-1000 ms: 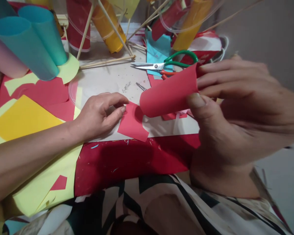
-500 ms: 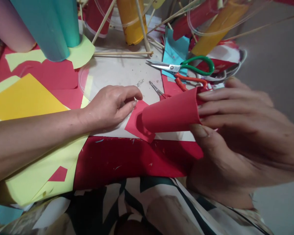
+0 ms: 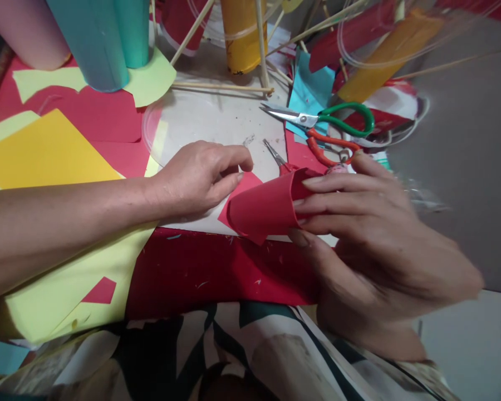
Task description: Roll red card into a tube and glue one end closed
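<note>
A red paper tube [image 3: 261, 209] lies tilted on its side above the work surface. My right hand [image 3: 359, 234] grips its wider open rim, with fingers reaching inside and the thumb along the lower outside. The tube's far end sits on or just over a small flat red paper piece [image 3: 250, 181]; whether they touch I cannot tell. My left hand [image 3: 204, 178] rests on the surface with curled fingers, its thumb and fingertips at the upper left corner of that piece.
Behind lie green-handled scissors [image 3: 346, 118], orange-handled scissors [image 3: 317, 147] and small red-handled scissors [image 3: 278, 156]. Blue paper tubes [image 3: 92, 44], an orange tube [image 3: 244, 42] and wooden sticks [image 3: 221, 87] stand farther back. Yellow paper sheets [image 3: 50, 150] lie at the left.
My right hand has moved left and slightly down with the red tube, bringing its end farther over the flat red piece. The view has shifted slightly; my left hand stays by the piece.
</note>
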